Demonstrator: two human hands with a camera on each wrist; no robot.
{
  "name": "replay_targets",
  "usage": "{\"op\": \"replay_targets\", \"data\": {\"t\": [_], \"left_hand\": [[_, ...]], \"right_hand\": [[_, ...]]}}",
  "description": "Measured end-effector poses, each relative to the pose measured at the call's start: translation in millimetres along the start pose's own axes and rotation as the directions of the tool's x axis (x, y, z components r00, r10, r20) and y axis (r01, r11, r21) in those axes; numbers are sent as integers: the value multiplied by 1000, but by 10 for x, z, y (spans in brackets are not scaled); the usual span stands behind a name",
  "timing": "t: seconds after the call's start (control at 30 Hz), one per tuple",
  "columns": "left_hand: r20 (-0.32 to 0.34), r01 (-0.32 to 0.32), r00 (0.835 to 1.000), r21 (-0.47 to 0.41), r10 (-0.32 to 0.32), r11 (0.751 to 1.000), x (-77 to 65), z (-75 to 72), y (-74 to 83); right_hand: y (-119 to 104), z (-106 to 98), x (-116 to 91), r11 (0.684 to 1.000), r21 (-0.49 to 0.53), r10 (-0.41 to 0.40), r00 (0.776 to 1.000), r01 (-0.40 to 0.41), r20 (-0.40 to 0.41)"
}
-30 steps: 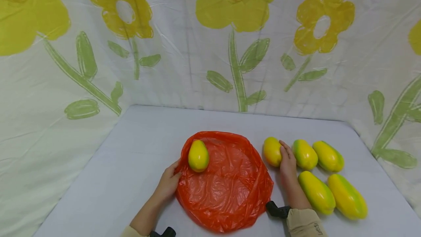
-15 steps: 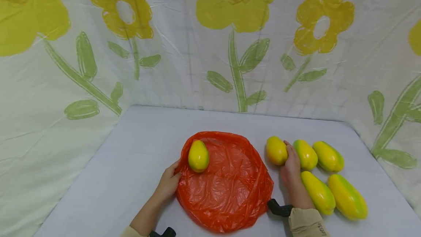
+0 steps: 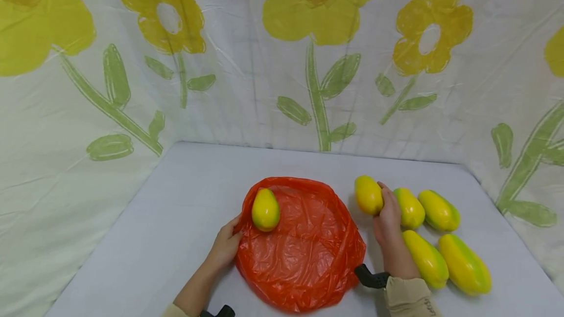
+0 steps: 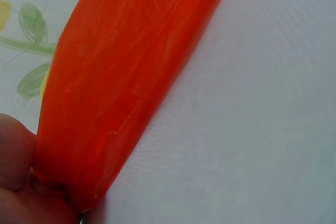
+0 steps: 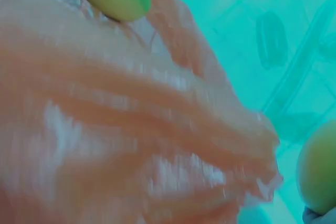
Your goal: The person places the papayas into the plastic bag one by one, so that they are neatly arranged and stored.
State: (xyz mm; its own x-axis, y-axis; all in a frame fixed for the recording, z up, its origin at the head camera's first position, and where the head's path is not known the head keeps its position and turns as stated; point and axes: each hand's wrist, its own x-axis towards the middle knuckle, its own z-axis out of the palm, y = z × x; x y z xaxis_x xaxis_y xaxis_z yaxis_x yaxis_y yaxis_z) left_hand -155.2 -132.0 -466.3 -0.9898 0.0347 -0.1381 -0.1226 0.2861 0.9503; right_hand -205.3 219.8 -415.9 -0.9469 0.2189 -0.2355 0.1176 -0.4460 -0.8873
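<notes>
A red plastic bag (image 3: 304, 258) lies spread wide on the table, its mouth facing up. Inside, at its left side, rests a yellow-green papaya (image 3: 266, 209). My left hand (image 3: 225, 242) pinches the bag's left rim; in the left wrist view, the thumb and a finger (image 4: 14, 150) press on the red film (image 4: 121, 77). To the right of the bag, my right hand (image 3: 387, 212) grips another papaya (image 3: 368, 194) from its right side. That held papaya (image 5: 320, 169) shows at the right edge of the right wrist view, past the blurred bag.
Several more papayas lie right of my right hand: two farther back, including one (image 3: 439, 210) at the far right, and two nearer, including one (image 3: 465, 264) by the sleeve. A pale cloth with painted flowers (image 3: 326, 9) hangs behind the white table (image 3: 207, 175).
My right hand has taken hold of the papaya and moved it, first slightly right, then up and away from me. My left hand and the bag stay as they were.
</notes>
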Motion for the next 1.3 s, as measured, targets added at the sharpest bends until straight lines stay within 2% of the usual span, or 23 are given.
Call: {"op": "replay_targets", "data": {"t": [0.17, 0.27, 0.5, 0.7, 0.93, 1.13, 1.3], "left_hand": [[-5, -3, 1000, 18, 3, 1000, -3, 4, 7], [-6, -5, 1000, 25, 5, 1000, 1, 12, 7], [6, -4, 1000, -3, 4, 1000, -6, 15, 17], [5, 0, 1000, -5, 0, 1000, -20, 6, 27], [3, -4, 1000, -5, 4, 1000, -3, 7, 12], [-1, -1, 1000, -2, 1, 1000, -5, 9, 11], [5, -7, 1000, -2, 7, 1000, -9, 3, 11]], "right_hand": [[33, 167, -13, 999, -41, -29, 999, 30, 36], [77, 292, -21, 993, -106, -42, 997, 48, 66], [293, 627, -50, 953, -291, -60, 993, 86, 98], [533, 864, -121, 923, -370, -54, 987, 107, 151], [728, 1043, -163, 909, -398, -44, 980, 120, 195], [853, 1156, -195, 897, -432, 3, 976, 94, 219], [921, 1212, -206, 895, -433, -11, 977, 104, 212]]}}
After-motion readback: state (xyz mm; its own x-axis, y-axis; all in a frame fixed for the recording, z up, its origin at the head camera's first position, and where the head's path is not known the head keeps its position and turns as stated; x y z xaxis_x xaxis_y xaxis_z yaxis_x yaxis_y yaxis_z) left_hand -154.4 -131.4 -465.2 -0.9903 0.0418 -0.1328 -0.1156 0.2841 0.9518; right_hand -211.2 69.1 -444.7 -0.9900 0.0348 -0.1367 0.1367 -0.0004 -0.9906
